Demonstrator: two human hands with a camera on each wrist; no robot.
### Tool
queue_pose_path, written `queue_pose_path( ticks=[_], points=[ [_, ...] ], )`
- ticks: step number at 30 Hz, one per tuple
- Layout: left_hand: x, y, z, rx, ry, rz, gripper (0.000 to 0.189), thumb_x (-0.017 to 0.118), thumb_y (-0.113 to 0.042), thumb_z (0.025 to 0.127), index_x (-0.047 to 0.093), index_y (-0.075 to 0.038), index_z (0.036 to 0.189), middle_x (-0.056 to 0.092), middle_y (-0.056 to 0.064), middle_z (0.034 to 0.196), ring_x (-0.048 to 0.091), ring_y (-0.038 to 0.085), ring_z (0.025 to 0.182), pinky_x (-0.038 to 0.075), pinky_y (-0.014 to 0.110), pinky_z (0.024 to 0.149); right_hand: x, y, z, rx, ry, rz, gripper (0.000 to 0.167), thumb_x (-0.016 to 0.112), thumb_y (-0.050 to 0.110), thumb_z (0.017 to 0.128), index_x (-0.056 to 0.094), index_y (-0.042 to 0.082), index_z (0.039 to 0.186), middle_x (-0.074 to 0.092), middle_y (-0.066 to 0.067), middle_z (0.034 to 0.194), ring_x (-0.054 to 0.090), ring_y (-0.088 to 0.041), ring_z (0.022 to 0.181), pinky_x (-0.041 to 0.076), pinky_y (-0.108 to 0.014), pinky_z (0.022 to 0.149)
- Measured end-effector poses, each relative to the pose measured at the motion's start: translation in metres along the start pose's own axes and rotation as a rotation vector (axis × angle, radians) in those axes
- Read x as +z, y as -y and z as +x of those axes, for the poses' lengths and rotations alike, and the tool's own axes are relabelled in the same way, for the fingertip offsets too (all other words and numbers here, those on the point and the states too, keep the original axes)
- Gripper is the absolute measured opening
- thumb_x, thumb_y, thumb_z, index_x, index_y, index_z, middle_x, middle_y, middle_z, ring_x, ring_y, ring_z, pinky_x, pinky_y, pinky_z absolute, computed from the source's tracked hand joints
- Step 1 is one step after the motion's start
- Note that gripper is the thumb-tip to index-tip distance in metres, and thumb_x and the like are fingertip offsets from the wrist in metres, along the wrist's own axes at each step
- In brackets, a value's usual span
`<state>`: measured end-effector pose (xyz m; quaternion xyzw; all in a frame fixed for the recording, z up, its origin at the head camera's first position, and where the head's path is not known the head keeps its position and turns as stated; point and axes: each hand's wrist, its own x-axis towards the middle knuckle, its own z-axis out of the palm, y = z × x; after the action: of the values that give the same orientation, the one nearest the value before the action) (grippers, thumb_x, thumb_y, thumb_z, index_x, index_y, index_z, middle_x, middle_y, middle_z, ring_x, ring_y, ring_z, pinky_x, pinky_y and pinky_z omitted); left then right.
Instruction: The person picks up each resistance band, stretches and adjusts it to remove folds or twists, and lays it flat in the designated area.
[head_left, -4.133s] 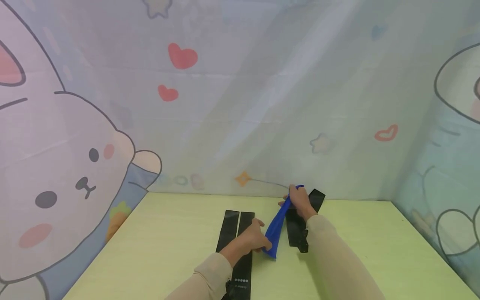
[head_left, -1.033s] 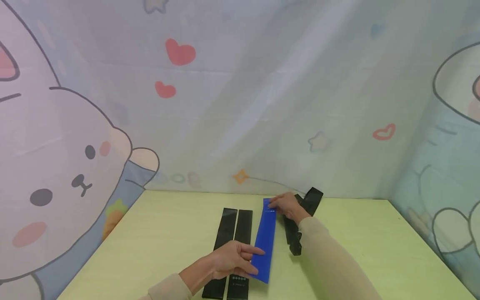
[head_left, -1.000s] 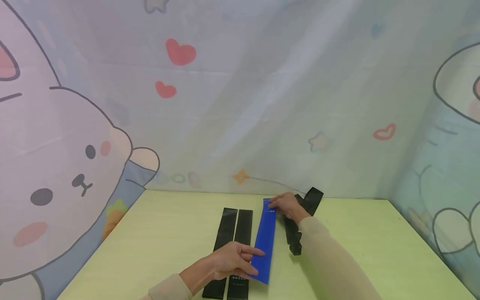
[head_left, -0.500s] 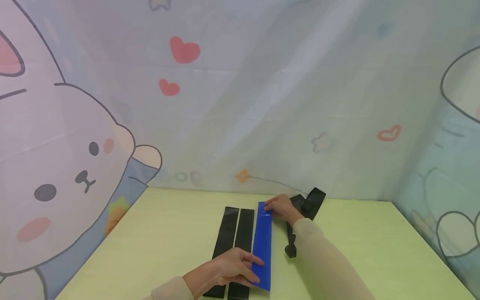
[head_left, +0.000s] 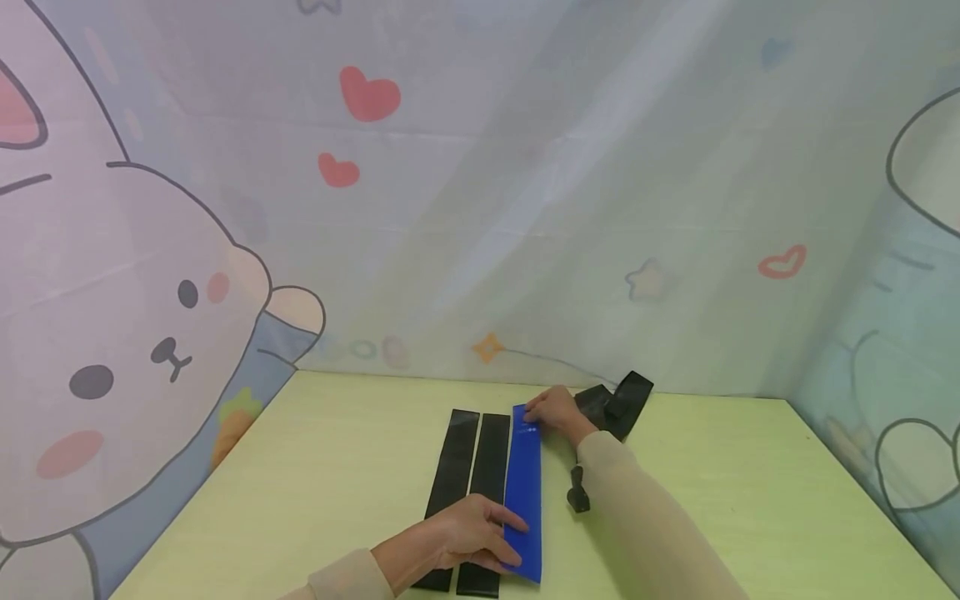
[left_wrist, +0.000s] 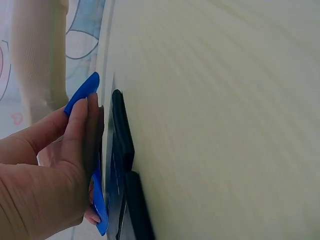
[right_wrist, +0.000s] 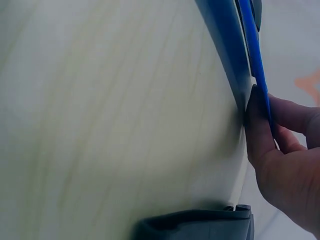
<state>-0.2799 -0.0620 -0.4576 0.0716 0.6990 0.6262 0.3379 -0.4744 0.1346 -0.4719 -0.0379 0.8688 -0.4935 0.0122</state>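
A flat blue resistance band [head_left: 525, 492] is stretched lengthwise between my hands, just right of two black bands. My left hand [head_left: 472, 533] pinches its near end between thumb and fingers, over the lower part of the black bands. At the far end, my right hand [head_left: 553, 408] pinches a corner. The right wrist view shows the blue band [right_wrist: 255, 45] between thumb and fingers, slightly above the table. In the left wrist view, the blue band [left_wrist: 82, 92] curves at its end. The left black band [head_left: 453, 458] and right black band [head_left: 491, 454] lie side by side.
A crumpled black band [head_left: 628, 400] lies at the back right, partly behind the right forearm, with a twisted end [head_left: 577, 492] showing. The pale yellow table [head_left: 337, 467] meets a printed cloth backdrop [head_left: 525, 208] at its rear edge.
Earlier the blue band was twisted and slanted beside the crumpled black one. It is now flattened, straightened and moved left, close against the right black band, with both hands on its ends.
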Motion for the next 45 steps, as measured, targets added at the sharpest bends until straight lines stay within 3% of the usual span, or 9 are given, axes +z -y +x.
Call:
queue_pose_path(
  ticks=[6,13,22,37,45],
  points=[
    [0.0023,-0.0013,-0.0006,-0.021,-0.026,0.034,0.035,0.068,0.015,0.084,0.067,0.006,0.118,0.056,0.004,0.066,0.067,0.015,0.068,0.06,0.037,0.074,0.0018,0.0075,-0.0014,-0.055,-0.003,-0.107,0.018,0.079,-0.007,0.075,0.077,-0.008,0.093,0.074,-0.013,0.085,0.059,-0.014,0.068,0.049,-0.025,0.058],
    [0.0033,0.0016,-0.0015,-0.047,-0.023,0.065,0.034,0.07,0.013,0.084,0.068,0.006,0.117,0.069,0.019,0.091,0.073,0.023,0.076,0.06,0.034,0.07,0.0032,0.004,-0.0039,-0.09,0.008,-0.149,0.017,0.08,-0.008,0.072,0.077,-0.005,0.089,0.072,-0.007,0.077,0.06,-0.013,0.061,0.051,-0.027,0.055],
    [0.0024,0.0008,-0.0011,-0.06,0.02,0.079,0.033,0.071,0.008,0.087,0.067,0.004,0.119,0.069,0.021,0.093,0.074,0.029,0.079,0.06,0.033,0.068,0.0027,0.0084,-0.008,-0.103,0.004,-0.202,0.017,0.08,-0.006,0.074,0.077,-0.006,0.091,0.074,-0.012,0.083,0.064,-0.015,0.064,0.054,-0.03,0.059],
    [0.0012,0.0042,-0.0011,-0.077,0.069,0.046,0.033,0.063,0.01,0.092,0.064,0.003,0.125,0.064,0.021,0.102,0.074,0.028,0.083,0.059,0.032,0.073,0.0062,0.007,-0.0054,-0.101,-0.003,-0.237,0.015,0.082,-0.002,0.075,0.078,-0.005,0.09,0.074,-0.012,0.084,0.066,-0.017,0.068,0.056,-0.033,0.064],
    [0.001,0.0035,-0.0028,-0.103,0.133,0.083,0.023,0.064,-0.002,0.095,0.065,-0.003,0.118,0.073,0.023,0.091,0.073,0.019,0.069,0.058,0.027,0.058,0.0048,0.0103,-0.0088,-0.111,-0.006,-0.244,0.013,0.081,-0.002,0.075,0.078,-0.005,0.087,0.074,-0.011,0.082,0.066,-0.017,0.068,0.056,-0.034,0.066]
  ],
)
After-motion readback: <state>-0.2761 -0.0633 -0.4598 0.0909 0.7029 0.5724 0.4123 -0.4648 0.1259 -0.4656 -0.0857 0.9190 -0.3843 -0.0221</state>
